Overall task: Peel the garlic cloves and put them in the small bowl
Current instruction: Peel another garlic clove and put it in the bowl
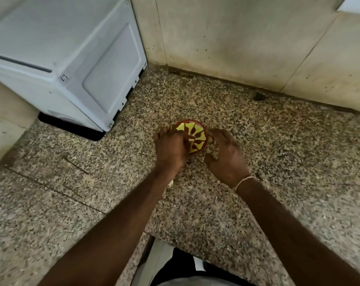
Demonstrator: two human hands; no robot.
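Observation:
A small red bowl [197, 134] with a yellow pattern inside stands on the speckled stone counter [278, 162]. My left hand [170, 148] lies over the bowl's left side, fingers curled. It pinches a small pale piece, apparently a garlic clove [190, 139], over the inside of the bowl. My right hand [225, 154] rests on the counter to the right of the bowl. Its fingers are stretched out, the fingertips touch the bowl's right rim, and the thumb is spread apart. A pale scrap [170, 183] shows beside my left wrist.
A white appliance [67, 58] stands on the counter at the back left, close to the bowl. Tiled walls [236, 38] close off the back. The counter's front edge [150, 234] runs under my forearms. A dark spot [259, 96] sits at the foot of the wall.

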